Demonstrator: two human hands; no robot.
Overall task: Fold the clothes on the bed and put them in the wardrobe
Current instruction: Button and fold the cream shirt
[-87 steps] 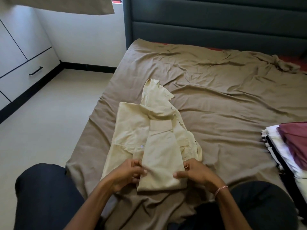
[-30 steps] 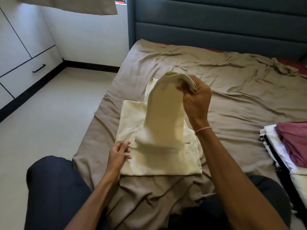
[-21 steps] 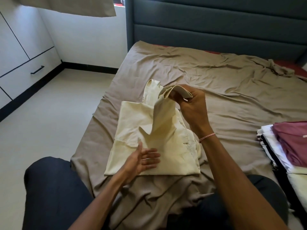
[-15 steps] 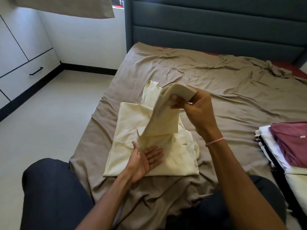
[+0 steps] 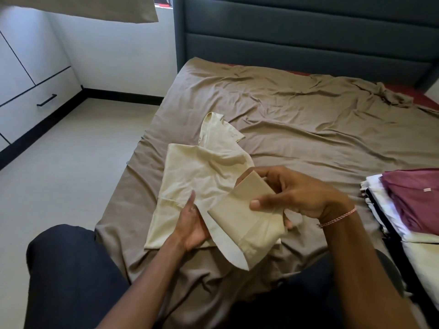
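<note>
A pale yellow shirt (image 5: pixel 199 176) lies partly folded near the front edge of the bed (image 5: pixel 297 119), which is covered by a wrinkled brown sheet. My right hand (image 5: pixel 294 193) grips the shirt's sleeve cuff, doubled back toward me over the shirt's lower right part. My left hand (image 5: pixel 192 224) rests palm up at the sleeve's left edge, fingers under the cloth. The shirt's collar points toward the headboard.
A stack of folded clothes (image 5: pixel 408 205) with a maroon garment on top lies at the bed's right edge. White wardrobe drawers (image 5: pixel 35 96) with a black handle line the left wall across bare floor. A dark padded headboard (image 5: pixel 308 39) stands behind. My dark-trousered knees are in front.
My right hand has brought the sleeve down from above the collar toward me, folding it over the shirt's lower right. My left hand moved from flat on the shirt to under the sleeve edge.
</note>
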